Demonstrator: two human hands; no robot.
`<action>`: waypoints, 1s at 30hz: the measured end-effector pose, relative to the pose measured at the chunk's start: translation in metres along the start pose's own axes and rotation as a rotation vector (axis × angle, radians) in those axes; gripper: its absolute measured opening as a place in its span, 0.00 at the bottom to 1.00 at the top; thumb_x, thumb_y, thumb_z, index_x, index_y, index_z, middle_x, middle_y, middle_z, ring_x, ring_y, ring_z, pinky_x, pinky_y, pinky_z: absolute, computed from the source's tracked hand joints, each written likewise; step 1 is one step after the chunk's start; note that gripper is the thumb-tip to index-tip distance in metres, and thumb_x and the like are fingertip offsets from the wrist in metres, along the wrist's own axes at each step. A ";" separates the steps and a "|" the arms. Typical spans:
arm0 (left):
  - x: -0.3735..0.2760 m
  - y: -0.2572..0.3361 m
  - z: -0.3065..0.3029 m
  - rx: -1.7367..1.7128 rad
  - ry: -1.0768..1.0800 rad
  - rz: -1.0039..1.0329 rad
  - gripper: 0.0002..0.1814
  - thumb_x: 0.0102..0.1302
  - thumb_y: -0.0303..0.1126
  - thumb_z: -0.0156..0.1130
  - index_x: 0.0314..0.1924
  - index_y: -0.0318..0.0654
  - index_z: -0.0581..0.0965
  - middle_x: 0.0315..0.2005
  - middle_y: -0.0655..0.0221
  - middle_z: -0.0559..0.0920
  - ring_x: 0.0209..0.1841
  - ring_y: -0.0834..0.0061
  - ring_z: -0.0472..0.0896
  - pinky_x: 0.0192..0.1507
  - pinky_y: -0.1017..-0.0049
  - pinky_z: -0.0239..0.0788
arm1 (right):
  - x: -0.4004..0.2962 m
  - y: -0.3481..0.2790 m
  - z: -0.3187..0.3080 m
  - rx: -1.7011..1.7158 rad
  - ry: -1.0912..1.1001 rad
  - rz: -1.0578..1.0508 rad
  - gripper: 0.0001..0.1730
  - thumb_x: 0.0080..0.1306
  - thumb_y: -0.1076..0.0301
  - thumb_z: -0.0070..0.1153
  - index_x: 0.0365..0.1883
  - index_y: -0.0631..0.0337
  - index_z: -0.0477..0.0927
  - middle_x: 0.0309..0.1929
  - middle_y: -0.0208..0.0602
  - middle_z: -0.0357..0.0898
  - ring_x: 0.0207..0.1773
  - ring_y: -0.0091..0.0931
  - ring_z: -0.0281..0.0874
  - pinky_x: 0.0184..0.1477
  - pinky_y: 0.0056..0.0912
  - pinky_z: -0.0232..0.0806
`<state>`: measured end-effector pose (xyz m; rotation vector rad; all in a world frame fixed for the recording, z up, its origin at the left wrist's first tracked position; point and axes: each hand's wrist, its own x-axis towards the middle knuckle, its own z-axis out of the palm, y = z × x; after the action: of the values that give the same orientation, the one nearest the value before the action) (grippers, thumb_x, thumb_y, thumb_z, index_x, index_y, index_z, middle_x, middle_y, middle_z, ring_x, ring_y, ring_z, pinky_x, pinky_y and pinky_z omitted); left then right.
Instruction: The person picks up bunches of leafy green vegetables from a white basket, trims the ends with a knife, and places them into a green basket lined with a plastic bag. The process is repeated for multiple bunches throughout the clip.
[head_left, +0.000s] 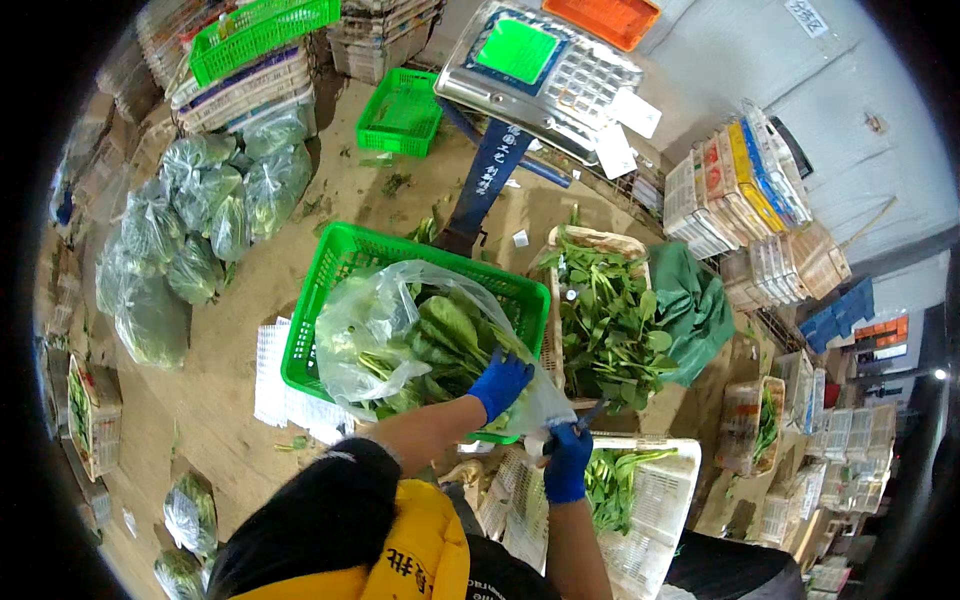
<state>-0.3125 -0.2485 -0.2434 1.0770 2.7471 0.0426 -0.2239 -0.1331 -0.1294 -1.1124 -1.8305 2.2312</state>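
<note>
A clear plastic bag (356, 319) of leafy greens (448, 324) lies open in a green plastic basket (300, 341) in front of me. My left hand (504, 384), in a blue glove, rests on the greens at the bag's mouth, its fingers partly hidden. Lower right of it, my right hand (568, 461), also blue-gloved, is closed around a dark-handled tool, perhaps scissors or a knife, beside the bag's edge. Just right of the basket, a crate (555, 330) is heaped with loose greens (611, 330). Below that, a white crate (660, 510) holds a few more greens (615, 480).
A digital scale (570, 75) on a blue post stands beyond the basket. Filled bags of greens (202, 202) sit on the floor at left. Stacked crates (735, 184) line the right side; a green basket (401, 112) lies at the back. Dark green sheeting (686, 307) adjoins the heaped crate.
</note>
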 end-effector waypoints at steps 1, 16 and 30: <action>0.003 -0.005 0.002 -0.069 -0.060 -0.008 0.29 0.54 0.48 0.48 0.56 0.45 0.60 0.52 0.62 0.62 0.57 0.59 0.55 0.54 0.53 0.44 | -0.007 -0.001 0.003 -0.014 0.016 0.021 0.08 0.48 0.71 0.50 0.28 0.63 0.72 0.20 0.27 0.68 0.18 0.18 0.62 0.19 0.18 0.56; -0.105 -0.036 -0.047 -0.809 0.274 -0.027 0.12 0.52 0.33 0.52 0.38 0.41 0.73 0.29 0.57 0.75 0.31 0.57 0.73 0.32 0.65 0.66 | -0.008 0.013 0.002 -0.538 -0.160 -0.239 0.16 0.56 0.65 0.52 0.39 0.65 0.69 0.36 0.33 0.70 0.39 0.24 0.66 0.41 0.22 0.60; -0.174 -0.053 -0.048 -0.436 0.341 -0.457 0.35 0.45 0.41 0.59 0.53 0.40 0.59 0.47 0.56 0.65 0.46 0.58 0.67 0.44 0.61 0.59 | -0.024 0.106 0.000 -0.660 -0.892 0.146 0.18 0.59 0.68 0.44 0.48 0.63 0.65 0.42 0.36 0.71 0.44 0.25 0.67 0.46 0.28 0.60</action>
<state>-0.2326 -0.4031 -0.1725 0.3435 2.9924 0.7798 -0.1650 -0.1760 -0.2098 -0.2062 -3.0586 2.4876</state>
